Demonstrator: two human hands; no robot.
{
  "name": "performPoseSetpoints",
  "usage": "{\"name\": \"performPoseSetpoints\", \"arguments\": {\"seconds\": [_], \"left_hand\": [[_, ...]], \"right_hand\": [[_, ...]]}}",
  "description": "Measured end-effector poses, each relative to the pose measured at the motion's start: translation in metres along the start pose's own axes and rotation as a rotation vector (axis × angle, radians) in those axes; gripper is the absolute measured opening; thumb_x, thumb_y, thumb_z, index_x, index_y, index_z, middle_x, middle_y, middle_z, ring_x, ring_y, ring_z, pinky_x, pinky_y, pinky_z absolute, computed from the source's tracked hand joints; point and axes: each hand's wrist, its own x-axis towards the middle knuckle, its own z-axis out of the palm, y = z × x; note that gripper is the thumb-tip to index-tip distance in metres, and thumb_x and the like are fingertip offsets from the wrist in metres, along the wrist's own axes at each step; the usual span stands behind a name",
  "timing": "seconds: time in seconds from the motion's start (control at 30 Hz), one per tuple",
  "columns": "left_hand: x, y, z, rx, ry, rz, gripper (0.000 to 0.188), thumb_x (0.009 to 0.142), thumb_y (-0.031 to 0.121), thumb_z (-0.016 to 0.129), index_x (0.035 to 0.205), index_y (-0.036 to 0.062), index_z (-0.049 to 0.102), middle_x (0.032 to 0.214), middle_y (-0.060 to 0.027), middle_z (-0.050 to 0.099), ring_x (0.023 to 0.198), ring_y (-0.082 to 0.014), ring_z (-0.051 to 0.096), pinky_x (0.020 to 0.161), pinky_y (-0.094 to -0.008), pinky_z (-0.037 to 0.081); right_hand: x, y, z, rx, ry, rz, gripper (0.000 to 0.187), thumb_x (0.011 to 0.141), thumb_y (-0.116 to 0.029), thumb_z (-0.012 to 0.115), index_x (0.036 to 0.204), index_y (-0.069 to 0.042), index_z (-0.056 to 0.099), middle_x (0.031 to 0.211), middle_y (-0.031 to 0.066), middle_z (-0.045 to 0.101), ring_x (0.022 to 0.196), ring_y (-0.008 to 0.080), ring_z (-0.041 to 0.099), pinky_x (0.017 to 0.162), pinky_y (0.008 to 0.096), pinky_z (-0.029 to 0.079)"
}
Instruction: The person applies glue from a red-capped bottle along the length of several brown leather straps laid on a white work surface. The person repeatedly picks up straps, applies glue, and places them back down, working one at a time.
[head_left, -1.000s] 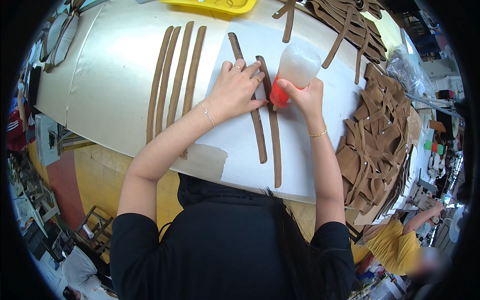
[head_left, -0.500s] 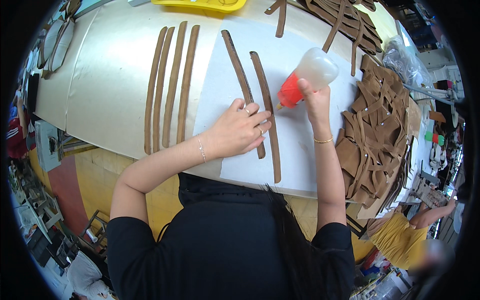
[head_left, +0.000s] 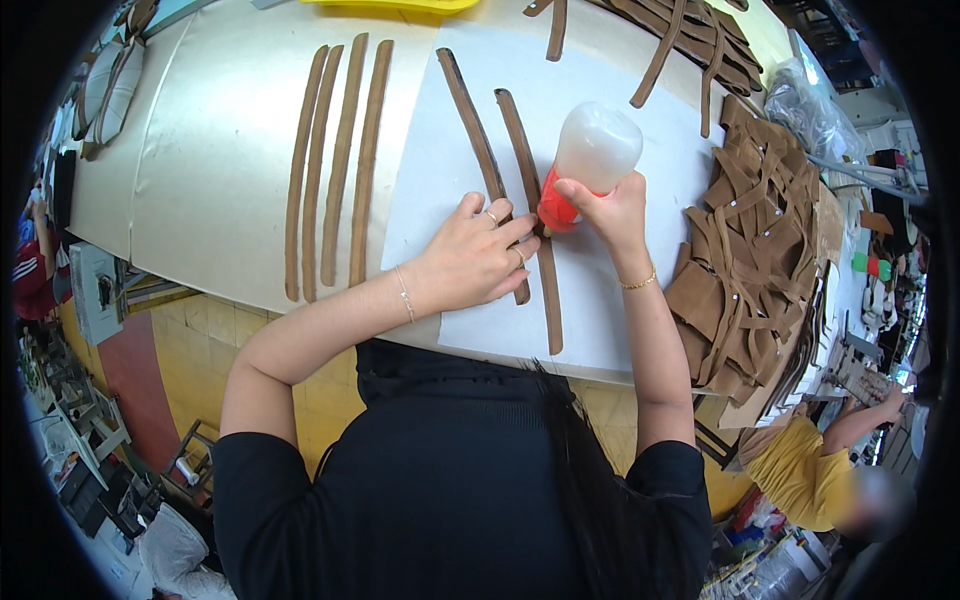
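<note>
My right hand (head_left: 612, 212) is wrapped round a tilted squeeze bottle (head_left: 598, 148) with a clear whitish body and a red lower part. The bottle's tip points down at a narrow brown strip (head_left: 552, 300) on a white sheet. My left hand (head_left: 480, 252) rests with bent, spread fingers across this strip and a second brown strip (head_left: 465, 105) beside it, its fingertips against the right one near the bottle tip. The upper stretch of both strips looks dark along one edge. What lies under my left palm is hidden.
Several brown strips (head_left: 340, 170) lie side by side to the left on the pale table (head_left: 215, 120). A large heap of brown pieces (head_left: 755, 250) covers the right side, more strips (head_left: 690, 45) lie at the far right. A yellow tray (head_left: 410, 4) touches the far edge.
My right hand has brought the bottle left and more upright, its tip now at the right strip close to my left fingertips. The left hand has barely moved.
</note>
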Motion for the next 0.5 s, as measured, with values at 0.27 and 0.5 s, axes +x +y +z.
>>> {"name": "performPoseSetpoints", "arguments": {"seconds": [0.27,0.5], "left_hand": [[-0.001,0.001,0.000,0.016,-0.014,-0.009,0.035,0.077,0.031,0.073,0.106,0.0132,0.069,0.120,-0.0040,0.058,0.106,-0.0213,0.049,0.085,-0.0385,0.037],[-0.001,0.003,-0.001,0.001,-0.025,-0.022,0.037,0.077,0.031,0.073,0.108,0.0119,0.068,0.122,-0.0046,0.058,0.107,-0.0211,0.048,0.086,-0.0387,0.036]], "right_hand": [[-0.026,-0.003,-0.004,0.029,-0.025,0.002,0.042,0.073,-0.039,0.082,0.088,0.000,0.072,0.078,0.0086,0.073,0.072,0.0161,0.070,0.066,0.0292,0.055],[-0.051,-0.001,-0.007,0.034,-0.032,0.023,0.046,0.072,-0.041,0.083,0.088,0.000,0.072,0.078,0.0090,0.073,0.072,0.0169,0.070,0.066,0.0297,0.055]]}}
